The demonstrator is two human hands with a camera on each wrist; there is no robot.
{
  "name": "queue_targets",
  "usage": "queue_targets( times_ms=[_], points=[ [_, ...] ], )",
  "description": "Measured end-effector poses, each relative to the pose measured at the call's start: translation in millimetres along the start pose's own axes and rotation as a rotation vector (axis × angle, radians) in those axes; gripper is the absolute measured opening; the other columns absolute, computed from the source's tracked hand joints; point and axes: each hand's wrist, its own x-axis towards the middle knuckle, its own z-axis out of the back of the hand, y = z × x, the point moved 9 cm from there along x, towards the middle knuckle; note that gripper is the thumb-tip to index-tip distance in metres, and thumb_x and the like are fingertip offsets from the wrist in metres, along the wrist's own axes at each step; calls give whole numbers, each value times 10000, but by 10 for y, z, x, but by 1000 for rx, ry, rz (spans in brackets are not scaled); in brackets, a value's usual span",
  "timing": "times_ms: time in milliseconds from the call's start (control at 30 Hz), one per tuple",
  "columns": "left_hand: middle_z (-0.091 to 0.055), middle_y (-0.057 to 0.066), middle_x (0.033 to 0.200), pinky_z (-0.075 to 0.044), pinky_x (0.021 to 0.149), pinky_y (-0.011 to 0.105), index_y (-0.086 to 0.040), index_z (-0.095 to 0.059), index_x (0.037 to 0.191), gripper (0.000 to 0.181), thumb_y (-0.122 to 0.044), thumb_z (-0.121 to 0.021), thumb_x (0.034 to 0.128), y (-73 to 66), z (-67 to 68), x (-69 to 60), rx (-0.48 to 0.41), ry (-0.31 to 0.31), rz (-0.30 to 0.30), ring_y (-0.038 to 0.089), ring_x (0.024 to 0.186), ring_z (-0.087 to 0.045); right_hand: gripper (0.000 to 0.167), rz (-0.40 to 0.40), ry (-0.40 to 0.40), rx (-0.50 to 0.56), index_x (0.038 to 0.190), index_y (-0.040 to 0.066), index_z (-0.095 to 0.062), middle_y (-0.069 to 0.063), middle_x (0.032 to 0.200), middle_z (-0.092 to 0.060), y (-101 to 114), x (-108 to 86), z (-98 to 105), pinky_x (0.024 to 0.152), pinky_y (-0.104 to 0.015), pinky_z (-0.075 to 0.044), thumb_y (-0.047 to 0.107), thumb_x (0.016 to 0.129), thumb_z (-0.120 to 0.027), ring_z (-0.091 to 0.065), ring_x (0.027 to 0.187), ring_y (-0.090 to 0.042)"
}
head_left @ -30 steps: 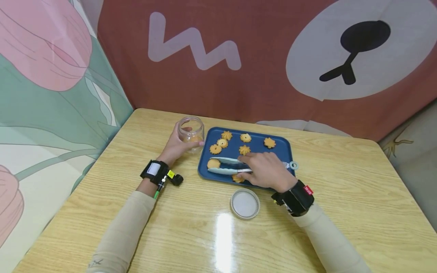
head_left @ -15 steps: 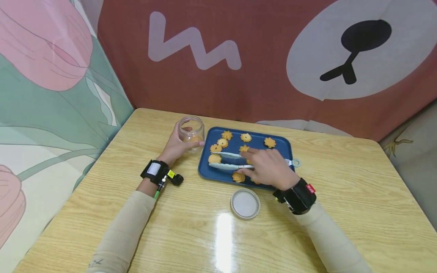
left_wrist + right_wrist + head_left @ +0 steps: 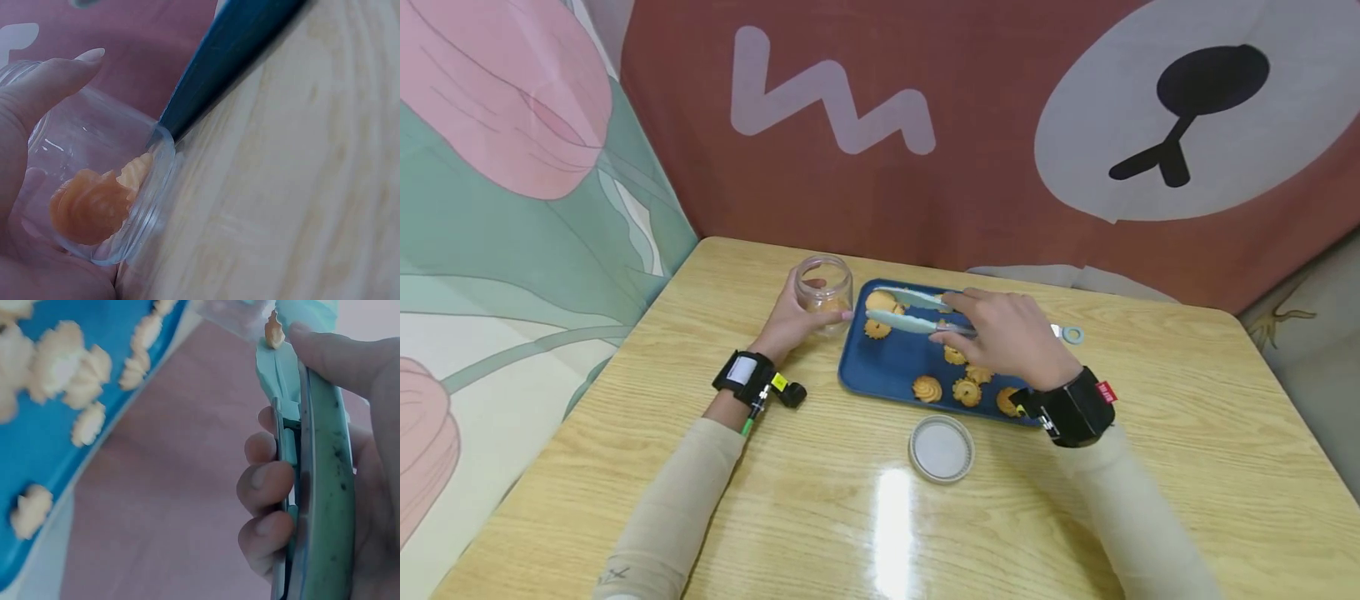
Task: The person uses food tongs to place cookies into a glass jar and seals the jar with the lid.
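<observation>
My left hand [image 3: 790,321] grips a clear open-topped jar [image 3: 838,293] that stands on the table beside the tray. Inside it, the left wrist view shows golden cookies [image 3: 90,206] at the bottom. With my right hand [image 3: 1011,337] I hold mint-tipped tongs [image 3: 906,322], fingers and thumb wrapped around their arms. A round cookie [image 3: 880,300] is pinched between the tong tips, over the tray's far left corner near the jar; the right wrist view shows this cookie [image 3: 274,331] edge-on. Below lies the blue tray [image 3: 880,367], partly covered by my right hand.
Several piped cookies [image 3: 927,389] lie on the tray, mostly along its near side, with a few at the far left, such as a ring-shaped cookie [image 3: 877,328]. In front of the tray a round lid [image 3: 942,450] rests on the wooden table [image 3: 805,500].
My right hand has lifted the tongs, with the cookie between their tips, up and away from me, from the tray's near left part to its far left corner. The left hand and jar stay put.
</observation>
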Motion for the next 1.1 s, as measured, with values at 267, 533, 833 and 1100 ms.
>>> queue_targets(
  times_ms=[267,533,833,1100],
  points=[
    [-426,180,1574,-371,1201,529,-396,-348,1549,993,-225,-950,779,-15,16,-10,4,-8,-7,340,1425,-446,590,12,-58,-8,1364,90,-686,-81,1005,-757,24,170,236,570,-311,-461,505,950,-749,-648,728,-188],
    [-440,184,1548,-379,1198,521,-372,-360,1554,988,-170,-939,779,-18,7,-17,-1,-18,-23,333,1406,-461,577,17,-28,-6,1374,118,-680,-104,1184,-767,109,339,209,505,-290,-403,528,970,-712,-704,765,-218],
    [-435,172,1554,-349,1213,540,-384,-346,1564,989,-195,-936,793,-21,15,-7,24,-8,-36,308,1438,-430,602,23,5,10,1396,110,-667,-100,1160,-766,203,618,128,481,-290,-392,546,980,-690,-693,759,-223],
    [-436,145,1567,-309,1260,546,-314,-223,1642,1106,-233,-937,800,-1,-7,-16,27,-9,-10,313,1454,-437,617,39,19,-17,1405,108,-660,-98,1149,-768,278,809,65,495,-296,-421,555,981,-686,-705,776,-229]
  ],
)
